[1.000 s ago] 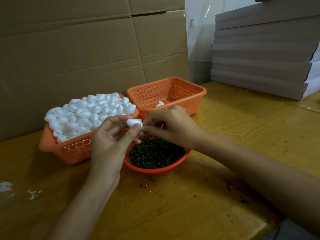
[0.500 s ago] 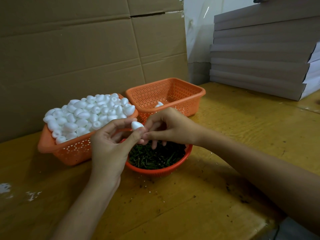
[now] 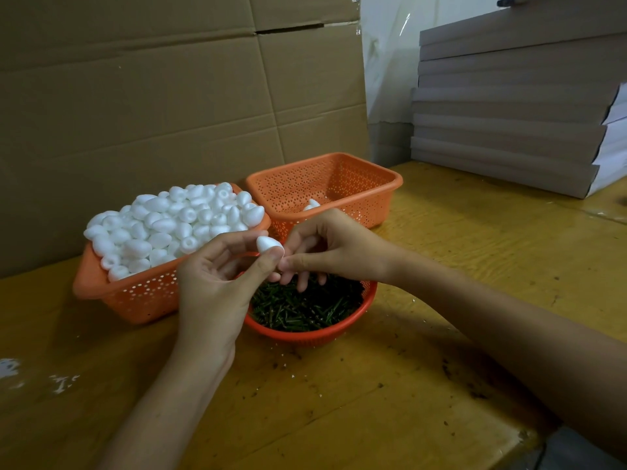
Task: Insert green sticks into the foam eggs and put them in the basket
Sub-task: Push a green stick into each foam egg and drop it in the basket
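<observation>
Your left hand holds one white foam egg pinched between thumb and fingertips, raised above the tabletop, with its narrow end pointing up and to the left. Your right hand meets it from the right. Its thumb and forefinger are drawn together at the wide end of the egg, touching your left thumb, and the other fingers hang curled downward. I cannot tell whether a stick sits between those pinched fingers, as nothing green shows there.

Directly under both hands is a round red bowl filled with green sticks, and your lower right fingers hang just over the pile.

To the left, touching the bowl, stands the full basket, orange and perforated, heaped with loose eggs above its rim. Behind the bowl, just beside the full basket, is the rear basket, also orange. One lone egg shows inside it near the front wall, partly hidden by your right hand.

Cardboard sheets stand upright behind the baskets. A stack of flat boxes rests on the far right of the tabletop, well apart from the work. White crumbs lie at the left edge.
</observation>
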A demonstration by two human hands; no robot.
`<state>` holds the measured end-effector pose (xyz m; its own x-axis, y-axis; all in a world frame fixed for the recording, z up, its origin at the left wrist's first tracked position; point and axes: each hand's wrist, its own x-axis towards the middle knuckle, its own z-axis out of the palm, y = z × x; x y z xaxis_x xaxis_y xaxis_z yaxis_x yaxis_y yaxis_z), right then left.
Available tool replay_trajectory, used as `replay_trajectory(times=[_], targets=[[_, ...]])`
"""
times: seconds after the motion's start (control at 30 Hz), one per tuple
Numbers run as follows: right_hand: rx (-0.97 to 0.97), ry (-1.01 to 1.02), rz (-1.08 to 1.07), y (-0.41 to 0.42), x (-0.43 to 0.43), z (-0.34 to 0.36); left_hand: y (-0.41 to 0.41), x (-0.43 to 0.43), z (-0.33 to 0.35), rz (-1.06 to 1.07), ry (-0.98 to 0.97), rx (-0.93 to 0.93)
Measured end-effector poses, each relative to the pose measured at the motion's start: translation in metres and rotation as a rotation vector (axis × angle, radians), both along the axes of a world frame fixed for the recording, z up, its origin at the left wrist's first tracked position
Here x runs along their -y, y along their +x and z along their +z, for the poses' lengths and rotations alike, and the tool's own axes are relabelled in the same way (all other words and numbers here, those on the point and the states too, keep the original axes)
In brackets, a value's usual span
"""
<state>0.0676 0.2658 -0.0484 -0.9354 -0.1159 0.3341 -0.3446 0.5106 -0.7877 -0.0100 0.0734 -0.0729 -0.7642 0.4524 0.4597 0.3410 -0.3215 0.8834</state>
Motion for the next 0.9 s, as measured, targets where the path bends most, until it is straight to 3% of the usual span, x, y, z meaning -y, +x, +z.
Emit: replay_trajectory(times=[0.9], targets=[[-0.036, -0.081, -0.052, -0.0016, 0.0010, -0.0007, 0.0000, -0.0007, 0.0008, -0.024, 0.019, 0.032]])
